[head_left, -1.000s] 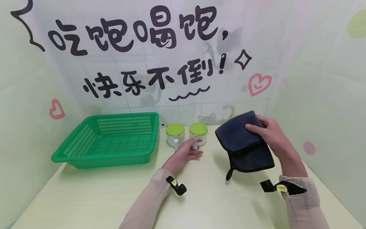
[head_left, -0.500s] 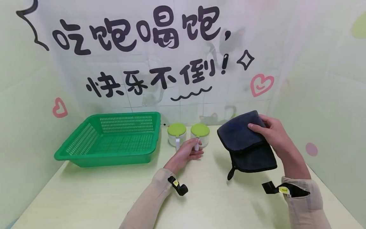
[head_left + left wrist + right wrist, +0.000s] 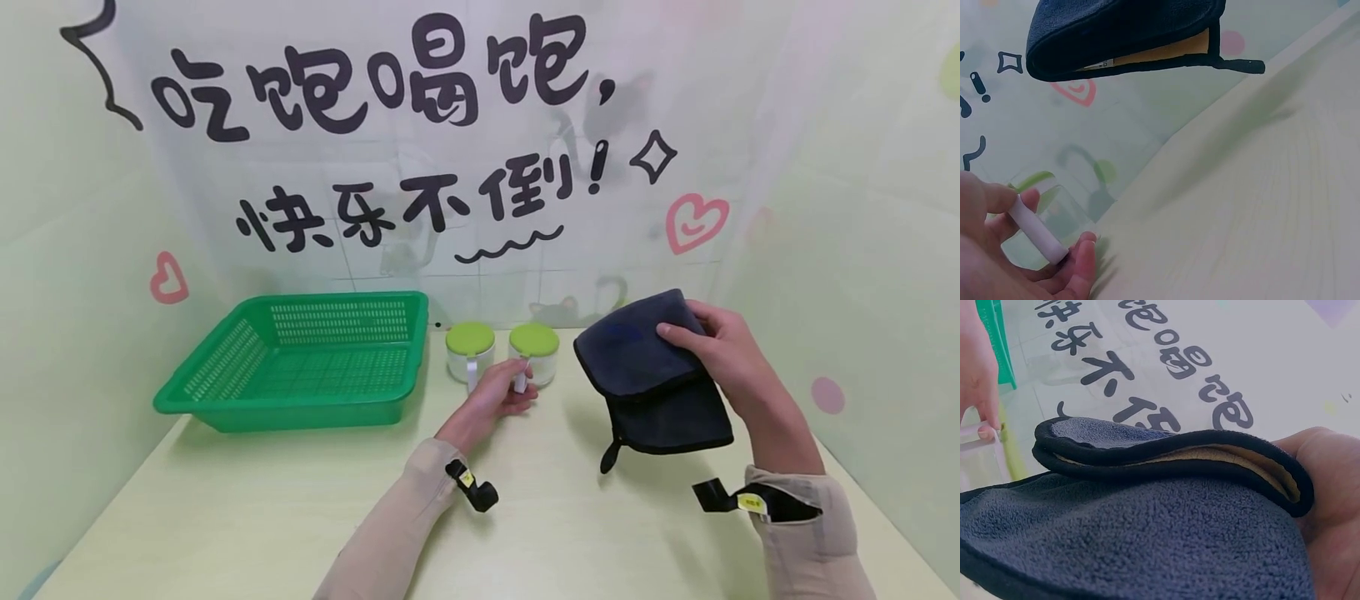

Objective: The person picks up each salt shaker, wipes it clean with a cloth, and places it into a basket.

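Observation:
In the head view, a clear jar with a green lid (image 3: 534,339) stands at the back of the table. My left hand (image 3: 483,404) grips its white handle (image 3: 1038,231); thumb and fingers curl round it in the left wrist view. A matching jar (image 3: 470,340) stands just to the left. At the right, my right hand (image 3: 731,354) pinches a folded dark blue-grey towel (image 3: 637,362) along its upper right side, above the table. This towel has black edging and a hanging loop (image 3: 611,457). In the right wrist view, a tan inner side (image 3: 1222,453) shows between its folds.
A green plastic basket (image 3: 292,408) with slotted walls stands at the back left of the pale table (image 3: 225,517). Behind everything hangs a printed white cloth (image 3: 420,250). Pale green walls (image 3: 885,275) flank both sides.
My left fingers have drawn in round the right jar's handle. The head view has turned slightly left. The towel stays in my right hand at about the same height.

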Demonstrator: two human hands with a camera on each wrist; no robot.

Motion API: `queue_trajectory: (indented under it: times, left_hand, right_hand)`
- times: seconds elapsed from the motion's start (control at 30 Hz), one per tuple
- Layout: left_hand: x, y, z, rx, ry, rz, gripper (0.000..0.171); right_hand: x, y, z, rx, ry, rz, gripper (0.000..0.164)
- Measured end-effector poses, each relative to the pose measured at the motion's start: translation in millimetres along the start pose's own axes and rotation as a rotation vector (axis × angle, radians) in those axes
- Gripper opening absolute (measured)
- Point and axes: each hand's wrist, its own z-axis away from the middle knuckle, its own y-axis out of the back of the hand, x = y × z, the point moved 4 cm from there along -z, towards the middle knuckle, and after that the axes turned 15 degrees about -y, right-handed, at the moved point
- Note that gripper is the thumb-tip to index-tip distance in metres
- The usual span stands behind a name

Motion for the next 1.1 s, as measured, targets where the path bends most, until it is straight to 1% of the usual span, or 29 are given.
queue_trajectory:
  times: [0.17, 0.33, 0.4, 0.73, 0.83, 1.1]
  left_hand:
    - [8.5, -3.0, 1.6, 0.006, -0.030, -0.030, 0.033]
    - [22.0, -11.3, 3.8, -0.014, -0.086, -0.044, 0.029]
    - [27.1, -14.7, 5.2, -0.021, -0.099, -0.043, 0.029]
    - [50.1, -24.6, 20.8, -0.036, -0.117, -0.037, 0.028]
    - [53.6, -25.3, 23.8, -0.051, -0.125, -0.046, 0.029]
    - [56.9, -17.1, 33.8, -0.068, -0.152, -0.073, 0.030]
  right_hand:
    - [0.0, 0.5, -0.4, -0.012, -0.004, -0.016, 0.035]
    - [-0.8, 3.3, 0.5, -0.014, -0.015, -0.018, 0.038]
    - [-1.1, 3.9, 0.9, -0.016, -0.017, -0.018, 0.039]
    - [-4.3, 1.5, 4.2, -0.020, -0.010, 0.007, 0.046]
    - [-5.1, 0.6, 7.2, -0.024, -0.015, 0.011, 0.046]
    - [-17.3, -8.4, 15.1, -0.034, 0.081, 0.069, 0.033]
